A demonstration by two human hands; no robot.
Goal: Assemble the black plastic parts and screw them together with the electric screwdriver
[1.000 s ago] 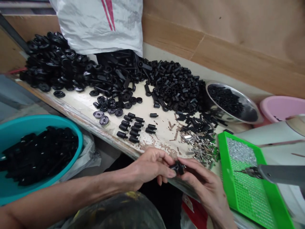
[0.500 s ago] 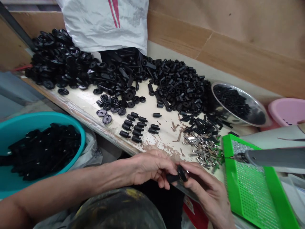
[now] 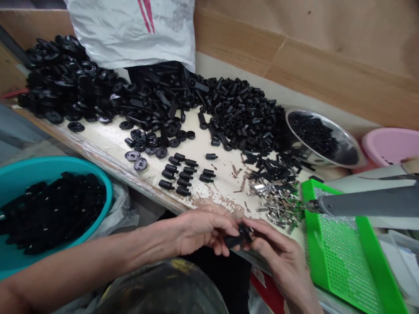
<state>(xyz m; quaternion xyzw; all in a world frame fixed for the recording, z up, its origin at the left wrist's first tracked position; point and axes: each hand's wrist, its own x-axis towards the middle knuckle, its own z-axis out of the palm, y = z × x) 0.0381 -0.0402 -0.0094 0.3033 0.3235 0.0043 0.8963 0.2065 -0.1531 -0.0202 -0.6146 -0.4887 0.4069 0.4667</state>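
Observation:
Low in front of me, just past the table's near edge, both hands meet at a black plastic crank handle (image 3: 233, 241). My left hand (image 3: 201, 229) grips its knob end between thumb and fingers. The thumb and fingers of my right hand (image 3: 279, 250) pinch the round end, where a small shiny bit shows; fingers partly cover it. On the table beyond lie several black knobs (image 3: 185, 175) in short rows. Black round discs (image 3: 140, 164) sit left of them, and a heap of small metal clips (image 3: 278, 203) lies to the right.
Heaped black parts (image 3: 242, 109) line the back, below a white sack (image 3: 137, 35). A steel bowl (image 3: 352, 161) and pink basin (image 3: 389, 141) stand right. A grey power screwdriver (image 3: 366, 203) extends over a green tray (image 3: 316, 244) of screws. A teal tub (image 3: 109, 192) stands left.
The crank handle has turned slightly in my fingers, and its knob end shows more. My hands stay together in about the same place. The view has shifted a little to the right.

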